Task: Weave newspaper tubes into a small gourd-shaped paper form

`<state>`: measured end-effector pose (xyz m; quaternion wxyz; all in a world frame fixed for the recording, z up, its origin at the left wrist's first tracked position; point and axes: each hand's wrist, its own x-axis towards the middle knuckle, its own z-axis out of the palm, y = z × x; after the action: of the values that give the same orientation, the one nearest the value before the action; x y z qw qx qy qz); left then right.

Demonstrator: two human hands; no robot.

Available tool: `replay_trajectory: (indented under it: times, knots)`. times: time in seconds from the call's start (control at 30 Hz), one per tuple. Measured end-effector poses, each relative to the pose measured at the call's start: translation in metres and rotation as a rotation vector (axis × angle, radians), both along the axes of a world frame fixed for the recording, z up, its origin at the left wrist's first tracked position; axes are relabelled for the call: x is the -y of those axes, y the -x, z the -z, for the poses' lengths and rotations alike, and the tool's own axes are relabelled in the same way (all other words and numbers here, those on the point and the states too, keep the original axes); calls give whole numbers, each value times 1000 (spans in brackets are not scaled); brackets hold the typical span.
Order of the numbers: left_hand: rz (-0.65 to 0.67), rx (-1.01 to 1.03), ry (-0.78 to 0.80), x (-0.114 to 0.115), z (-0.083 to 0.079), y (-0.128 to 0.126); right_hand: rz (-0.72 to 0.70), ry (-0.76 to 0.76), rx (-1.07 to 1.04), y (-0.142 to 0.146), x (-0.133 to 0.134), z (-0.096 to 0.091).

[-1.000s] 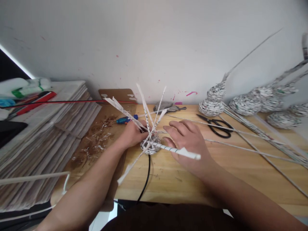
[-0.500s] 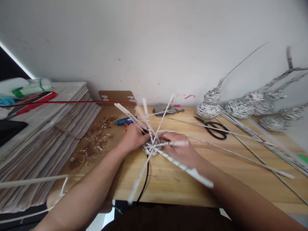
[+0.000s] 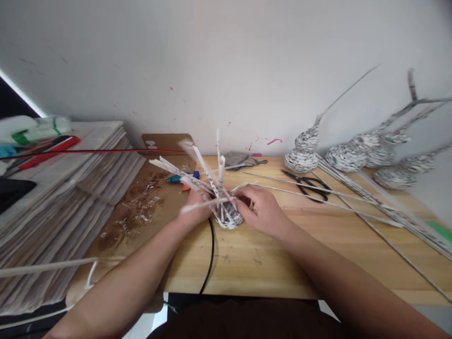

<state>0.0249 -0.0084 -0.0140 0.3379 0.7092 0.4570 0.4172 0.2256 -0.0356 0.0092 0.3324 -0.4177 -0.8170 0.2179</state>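
A small round weave of rolled newspaper tubes (image 3: 229,220) sits at the middle of the wooden table, its loose tube ends (image 3: 205,167) sticking up and out to the left. My left hand (image 3: 197,207) is closed against the left side of the weave; its fingers are mostly hidden behind the tubes. On the right, my right hand (image 3: 261,209) pinches a paper tube between thumb and fingers at the rim of the weave. From near that hand, a long thin paper tube (image 3: 328,205) runs off to the right over the table.
A blue glue gun (image 3: 174,179) lies behind my left hand. Black scissors (image 3: 310,186), finished gourd-shaped weaves (image 3: 302,160) and a bundle of paper tubes (image 3: 374,197) are on the right. Stacked newspapers (image 3: 70,212) stand left, beside paper scraps (image 3: 144,207). A black cable (image 3: 212,259) crosses the front.
The weave has been turned and tilted, so its tube ends now point up and left instead of spreading all round. My right hand has shifted slightly and its pinch shows more clearly.
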Motion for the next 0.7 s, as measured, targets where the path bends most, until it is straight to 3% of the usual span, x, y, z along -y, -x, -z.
replay_trajectory:
  times: [0.1,0.37,0.57,0.7]
  knots:
    - [25,-112,-18,1,-2,0,67,143,-41,3,0,-2]
    - [27,-78,-115,3,0,-3,88,265,-242,5,5,-7]
    - [-34,-99,-145,6,1,-7,200,132,-21,6,4,-1]
    - [-55,-125,-134,6,3,-9,288,132,1,5,-1,5]
